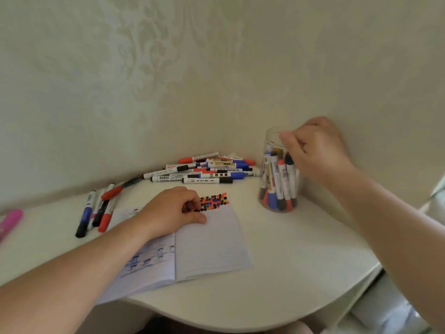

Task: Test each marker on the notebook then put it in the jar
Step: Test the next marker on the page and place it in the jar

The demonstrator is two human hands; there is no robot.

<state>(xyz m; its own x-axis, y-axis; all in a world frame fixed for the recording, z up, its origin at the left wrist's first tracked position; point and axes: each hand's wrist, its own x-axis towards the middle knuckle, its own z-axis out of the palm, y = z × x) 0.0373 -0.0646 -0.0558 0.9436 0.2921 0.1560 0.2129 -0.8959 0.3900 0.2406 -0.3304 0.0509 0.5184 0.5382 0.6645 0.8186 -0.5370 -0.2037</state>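
An open lined notebook [212, 242] lies on the white table [277, 273], with a patch of red, black, blue and orange test dots [218, 200] at the top of its right page. My left hand [173, 210] rests on the notebook's top edge beside the dots, its fingers curled under and holding nothing that I can see. A clear jar [272, 141] stands at the right with several markers [279, 184] upright in it. My right hand [315, 150] hovers at the jar's mouth with curled fingers just over a dark-capped marker [289, 162]. Whether it still grips that marker is unclear.
A pile of several markers [204, 171] lies against the wall behind the notebook. More markers [96, 210] lie to the left of the notebook, and a pink object [10, 221] sits at the far left edge. The table's curved front edge runs close below the notebook.
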